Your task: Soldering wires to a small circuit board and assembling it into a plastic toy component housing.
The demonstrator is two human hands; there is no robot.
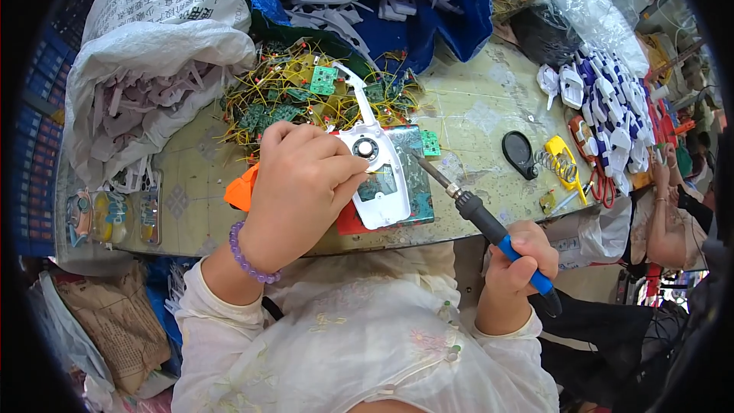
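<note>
A white plastic housing (pixel 390 210) with a round black-ringed part and a narrow handle lies on a red and dark flat block (pixel 423 195). Over its left side is my left hand (pixel 302 176), fingers closed in a pinch; a thin yellow strand shows by the fingertips, but what they grip is hidden. My right hand (pixel 520 260) is wrapped round the blue and black handle of a soldering iron (pixel 482 218). Its metal tip points up and left, close to the housing's right edge. Against the block's right side rests a small green circuit board (pixel 430 143).
Behind the block sits a heap of wired circuit boards (pixel 283 99). A white sack (pixel 160 38) and a blue bag (pixel 466 23) hold white plastic parts. At right are a black oval object (pixel 519 154), a yellow iron stand (pixel 563 159), red-handled scissors (pixel 602 187) and stacked white-purple pieces (pixel 612 122). Another person's arm (pixel 667 222) shows far right.
</note>
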